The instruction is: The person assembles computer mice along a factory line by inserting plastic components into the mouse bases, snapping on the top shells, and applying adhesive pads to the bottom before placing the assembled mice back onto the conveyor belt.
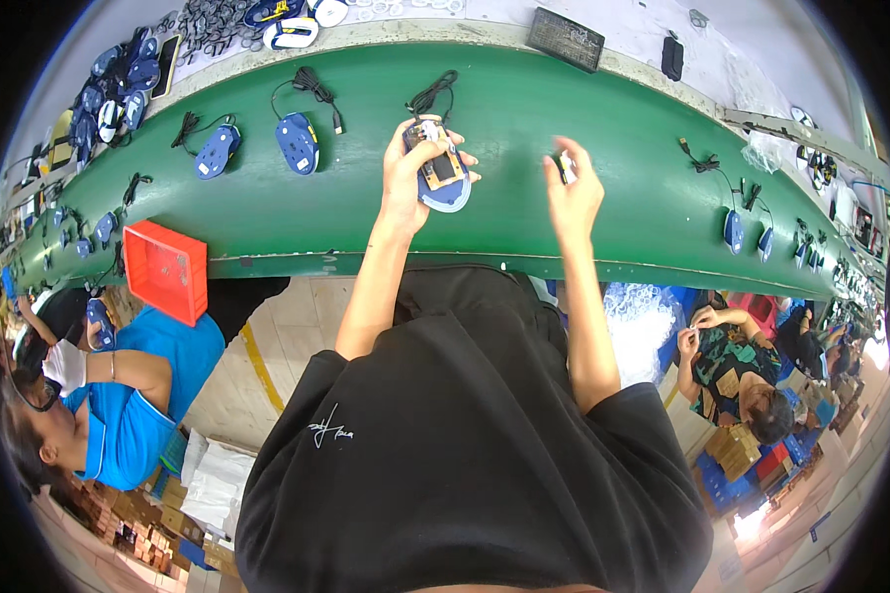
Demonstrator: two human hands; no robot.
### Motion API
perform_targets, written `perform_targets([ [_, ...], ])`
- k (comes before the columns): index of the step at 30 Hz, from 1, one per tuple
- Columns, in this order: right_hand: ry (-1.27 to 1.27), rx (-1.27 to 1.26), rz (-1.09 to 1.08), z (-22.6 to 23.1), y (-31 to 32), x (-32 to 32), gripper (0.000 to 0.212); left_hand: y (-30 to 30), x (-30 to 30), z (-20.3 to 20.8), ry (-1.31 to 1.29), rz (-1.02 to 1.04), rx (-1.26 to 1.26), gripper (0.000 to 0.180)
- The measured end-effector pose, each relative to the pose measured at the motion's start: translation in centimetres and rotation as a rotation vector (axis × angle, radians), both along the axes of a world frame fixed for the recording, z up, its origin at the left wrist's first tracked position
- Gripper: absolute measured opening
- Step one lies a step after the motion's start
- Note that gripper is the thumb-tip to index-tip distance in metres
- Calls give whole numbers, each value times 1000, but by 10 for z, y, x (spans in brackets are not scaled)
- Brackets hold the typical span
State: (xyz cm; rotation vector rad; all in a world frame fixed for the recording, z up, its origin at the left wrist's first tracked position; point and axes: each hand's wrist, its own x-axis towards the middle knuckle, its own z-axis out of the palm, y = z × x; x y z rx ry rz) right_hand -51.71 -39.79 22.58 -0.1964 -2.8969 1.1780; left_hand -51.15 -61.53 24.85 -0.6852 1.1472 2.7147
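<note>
My left hand point(400, 186) grips an opened computer mouse point(451, 201) above the green belt, thumb across the top. Its blue lower shell holds a tan circuit board point(443, 172) with dark parts, and a bundled black cable point(429, 97) runs from its far end. To the right, apart from the mouse, my right hand point(578, 201) is raised over the belt. Its fingertips pinch a small dark and pale piece point(566, 168), too small to name. Left of my left hand, two blue mice point(297, 145) with bundled cables lie on the belt.
A red plastic bin point(200, 282) sits at the belt's near edge, on the left. More mice point(733, 231) lie along the belt point(509, 212) at both sides. On the far ledge are a black tray point(566, 40) and piles of small parts point(213, 35). Co-workers sit at left and right.
</note>
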Motion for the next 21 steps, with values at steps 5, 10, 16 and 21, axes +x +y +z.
perform_targets([
  [5,209,500,-38,-94,79,22,59,2,-1,-7,6,-98,128,28],
  [10,45,-108,124,25,-19,10,49,-3,0,-9,-27,-72,178,42],
  [16,193,3,388,54,-89,25,49,12,0,-4,-119,-63,141,67],
  [21,123,-200,452,46,-84,22,80,9,13,-1,-34,-105,229,79],
])
